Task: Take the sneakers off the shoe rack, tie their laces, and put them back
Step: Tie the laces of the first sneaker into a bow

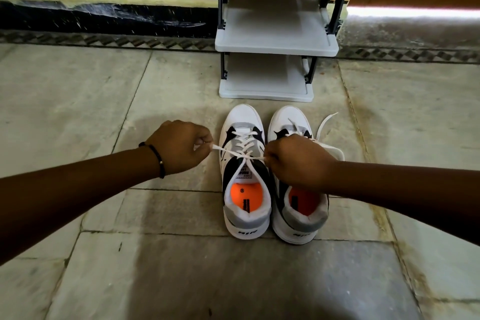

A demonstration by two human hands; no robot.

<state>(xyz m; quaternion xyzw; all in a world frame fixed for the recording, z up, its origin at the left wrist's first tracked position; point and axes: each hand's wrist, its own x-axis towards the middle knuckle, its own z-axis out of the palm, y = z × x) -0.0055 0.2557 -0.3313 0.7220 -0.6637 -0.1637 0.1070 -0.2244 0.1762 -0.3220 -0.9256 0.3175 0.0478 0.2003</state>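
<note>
Left hand (181,147) and right hand (298,161) each pinched on an end of the left sneaker's lace (242,154), pulled taut crosswise. Left sneaker (245,171) just beside right sneaker (298,205) on the floor (155,267), toes toward the shoe rack (275,41). Heels read "AIR". Right sneaker's laces loose.

Both hands (181,147) (298,161) pulling left sneaker (245,171) laces (226,150) taut, shoe rack (275,41) behind

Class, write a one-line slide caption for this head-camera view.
Both hands pull the left sneaker's laces taut before an empty shoe rack.
</note>
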